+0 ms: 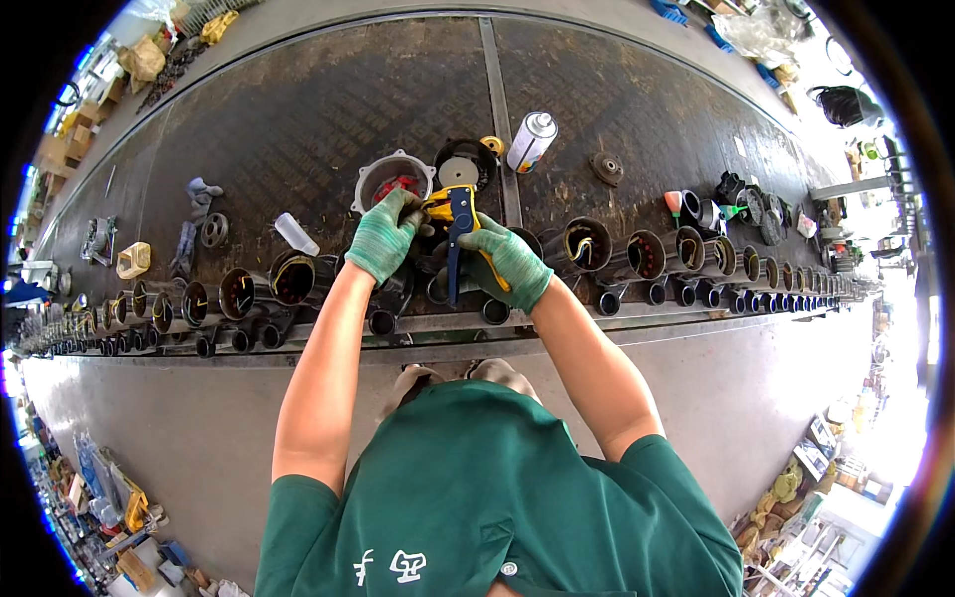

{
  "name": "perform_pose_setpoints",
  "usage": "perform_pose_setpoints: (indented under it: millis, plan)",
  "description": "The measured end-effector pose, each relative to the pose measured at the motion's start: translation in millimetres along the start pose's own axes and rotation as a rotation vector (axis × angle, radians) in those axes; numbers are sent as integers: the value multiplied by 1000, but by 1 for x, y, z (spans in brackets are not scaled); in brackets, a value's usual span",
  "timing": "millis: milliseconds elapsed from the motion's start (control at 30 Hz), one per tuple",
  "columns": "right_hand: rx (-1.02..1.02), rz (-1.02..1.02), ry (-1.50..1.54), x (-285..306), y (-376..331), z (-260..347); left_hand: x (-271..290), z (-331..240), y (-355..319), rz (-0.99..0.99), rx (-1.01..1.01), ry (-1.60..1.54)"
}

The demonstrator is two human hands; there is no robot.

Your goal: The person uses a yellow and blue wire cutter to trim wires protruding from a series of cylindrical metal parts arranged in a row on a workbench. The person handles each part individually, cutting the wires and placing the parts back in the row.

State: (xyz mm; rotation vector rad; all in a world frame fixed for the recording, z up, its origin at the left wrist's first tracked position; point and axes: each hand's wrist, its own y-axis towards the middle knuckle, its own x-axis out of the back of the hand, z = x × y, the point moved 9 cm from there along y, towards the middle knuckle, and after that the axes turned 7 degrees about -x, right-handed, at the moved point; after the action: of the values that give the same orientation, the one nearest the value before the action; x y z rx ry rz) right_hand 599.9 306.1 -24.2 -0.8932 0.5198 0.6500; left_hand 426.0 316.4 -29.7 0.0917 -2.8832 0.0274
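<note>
My right hand (512, 261), in a green knitted glove, is wrapped round a wire stripper (462, 209) with blue and yellow parts. Its yellow jaw end points away from me, toward my left hand (382, 237). That hand, gloved the same way, has its fingers closed beside the jaws; what they pinch is hidden. Below and around both hands stand dark cylindrical motor housings, one (585, 246) with yellow wires sticking out of its mouth. Just beyond my left hand sits a grey metal end cover (426, 171) with red pieces inside.
A white spray can (532, 142) stands beyond my right hand, near a yellow ring (492, 145) and a black round cover (479, 154). More housings (239, 292) line the bench's front edge both ways. A clear bottle (295, 234) and a brown metal disc (606, 168) lie on the bench (328, 90).
</note>
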Motion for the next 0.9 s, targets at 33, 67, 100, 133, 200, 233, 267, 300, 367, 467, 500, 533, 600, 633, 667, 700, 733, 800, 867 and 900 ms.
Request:
perform_pose_setpoints:
  millis: [33,67,100,133,200,233,267,300,367,467,500,533,600,633,667,700,733,800,867,900]
  plan:
    - [3,-6,-1,-1,0,0,-1,-3,-1,1,-7,9]
    - [6,-9,-1,-4,-1,0,1,-6,-2,1,-13,19]
    - [9,-12,-2,-5,0,0,2,-4,-2,2,-15,11]
    - [7,-11,-15,-5,1,0,3,0,-2,4,-16,2]
    - [4,-13,-41,-3,3,0,3,6,-1,9,-10,-28]
    - [12,-20,-69,-3,4,2,4,10,0,13,-3,-46]
    - [20,-27,-95,-3,3,5,3,9,-1,17,4,-64]
    - [28,-34,-122,-3,3,7,2,11,-1,22,33,-69]
    - [31,-54,-205,1,3,10,1,11,-1,33,91,-75]
    - [93,-91,-348,9,11,15,0,10,-1,44,113,-75]
    - [122,-105,-399,10,13,18,1,10,-1,45,107,-73]
    - [75,-126,-421,15,17,18,1,12,-1,46,101,-72]
    - [-20,-171,-467,13,14,23,1,11,-2,30,114,-92]
    - [-37,-161,-416,12,14,20,2,11,-4,11,134,-111]
    - [58,-151,-291,10,14,25,2,9,-2,-6,148,-130]
    - [149,-136,-166,10,16,23,1,10,-2,-4,145,-138]
    - [240,-120,-41,14,17,24,0,13,-2,-1,141,-145]
    - [292,-76,79,22,10,29,0,13,-3,-1,139,-160]
    - [316,-87,68,25,-5,35,-1,10,-1,1,137,-170]
    - [307,-107,11,30,-6,32,0,10,-2,2,145,-182]
